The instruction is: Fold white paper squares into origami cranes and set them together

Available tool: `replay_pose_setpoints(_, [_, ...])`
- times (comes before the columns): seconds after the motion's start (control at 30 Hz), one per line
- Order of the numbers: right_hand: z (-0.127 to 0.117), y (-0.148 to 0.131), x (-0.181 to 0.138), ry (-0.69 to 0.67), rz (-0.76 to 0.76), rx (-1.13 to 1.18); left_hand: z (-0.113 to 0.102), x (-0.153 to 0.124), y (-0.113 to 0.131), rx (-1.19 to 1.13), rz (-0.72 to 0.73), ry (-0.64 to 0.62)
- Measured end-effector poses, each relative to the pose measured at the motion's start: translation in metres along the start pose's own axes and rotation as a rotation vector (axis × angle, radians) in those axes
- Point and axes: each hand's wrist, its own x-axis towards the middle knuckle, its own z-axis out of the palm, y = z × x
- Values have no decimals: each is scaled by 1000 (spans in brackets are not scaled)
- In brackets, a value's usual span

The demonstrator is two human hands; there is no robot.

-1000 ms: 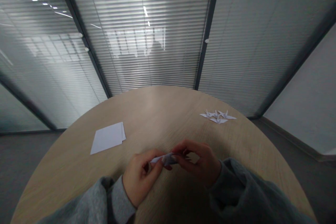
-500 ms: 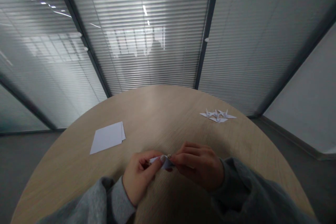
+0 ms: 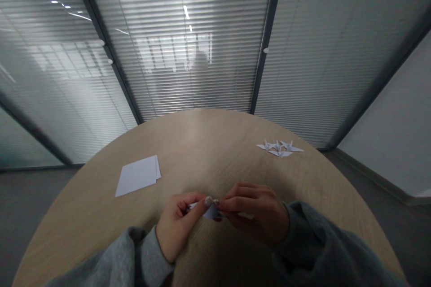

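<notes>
Between my two hands is a small piece of folded white paper (image 3: 211, 212), held just above the near part of the table. My left hand (image 3: 182, 220) is closed on its left side, the thumb pressed on top. The fingertips of my right hand (image 3: 255, 210) pinch its right edge, close to the left thumb. Fingers cover much of the paper, so its exact folded shape is hidden. Several white paper cranes (image 3: 279, 148) stand grouped at the far right of the table. White paper sheets (image 3: 138, 176) lie stacked at the left, slightly offset.
The round wooden table (image 3: 202, 143) has its curved far edge near a glass wall with blinds (image 3: 202, 85). Dark frame posts (image 3: 266, 40) divide the glass. A white wall (image 3: 393, 121) stands to the right.
My left thumb and right fingertips have shifted slightly on the folded paper, and the paper has tilted a little. The cranes and the sheets have stayed in place.
</notes>
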Motion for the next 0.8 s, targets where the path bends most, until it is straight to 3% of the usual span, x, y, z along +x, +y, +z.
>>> replay_pose_setpoints(0.1, [0, 0, -1, 46, 74, 120, -1, 0, 0, 40, 19, 14])
replay_pose_setpoints(0.27, [0, 2, -1, 92, 473, 362, -4, -2, 3, 204, 92, 109])
replay_pose_setpoints(0.37, [1, 3, 0, 79, 601, 417, -5, -3, 3, 295, 165, 143])
replay_pose_setpoints(0.57, [2, 5, -1, -6, 623, 533, -5, -7, 1, 413, 225, 131])
replay_pose_setpoints(0.8, [1, 6, -1, -45, 627, 517, -4, -5, 1, 349, 183, 86])
